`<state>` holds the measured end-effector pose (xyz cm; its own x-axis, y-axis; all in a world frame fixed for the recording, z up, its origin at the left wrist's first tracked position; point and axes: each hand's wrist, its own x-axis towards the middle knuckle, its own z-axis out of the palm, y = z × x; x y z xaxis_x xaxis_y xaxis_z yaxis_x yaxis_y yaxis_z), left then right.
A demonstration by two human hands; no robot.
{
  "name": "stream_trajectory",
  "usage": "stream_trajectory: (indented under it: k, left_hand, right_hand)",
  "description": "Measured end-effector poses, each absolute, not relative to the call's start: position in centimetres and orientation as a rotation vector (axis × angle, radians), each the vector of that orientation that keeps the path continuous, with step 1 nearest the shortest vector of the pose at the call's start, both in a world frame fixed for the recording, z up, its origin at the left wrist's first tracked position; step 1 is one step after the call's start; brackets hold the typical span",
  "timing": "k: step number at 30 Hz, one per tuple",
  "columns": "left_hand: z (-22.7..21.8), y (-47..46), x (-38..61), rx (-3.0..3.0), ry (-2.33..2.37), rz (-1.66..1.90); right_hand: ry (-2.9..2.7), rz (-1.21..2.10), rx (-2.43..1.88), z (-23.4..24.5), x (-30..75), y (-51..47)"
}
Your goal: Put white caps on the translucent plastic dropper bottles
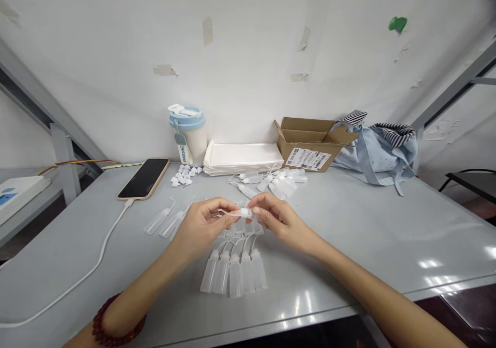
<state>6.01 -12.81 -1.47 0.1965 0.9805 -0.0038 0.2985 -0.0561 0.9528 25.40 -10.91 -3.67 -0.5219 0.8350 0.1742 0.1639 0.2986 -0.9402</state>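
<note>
In front of me, both hands meet at a small translucent squeeze bottle with a white neck and a thin bent tube pointing left. My left hand pinches near the tube and neck. From the right, my right hand closes its fingers around the other end, hiding most of the body. Below the hands, several similar bottles lie in a row, tubes pointing away. More lie partly hidden under my fingers. A few bottles lie left of my left hand, and a loose heap of bottles is behind the hands.
White caps lie in a pile near a lidded cup. Beside it are stacked white sheets or packets, an open cardboard box and a blue cloth bag. A phone with a white cable lies left.
</note>
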Motion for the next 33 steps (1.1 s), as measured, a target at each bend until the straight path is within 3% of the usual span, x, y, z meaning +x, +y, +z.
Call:
stream_trajectory:
  k: [22,33]
  left_hand:
    - [-2.10,-13.27,6.01,1.856,1.147,0.970]
    - [-1.73,-13.53,6.79,1.546,1.200,0.838]
  right_hand:
    - [-1.689,1.796,-0.800,-3.07,25.88,-10.83]
    - [-1.743,1.615,-0.827,-3.68,25.38,-11.04]
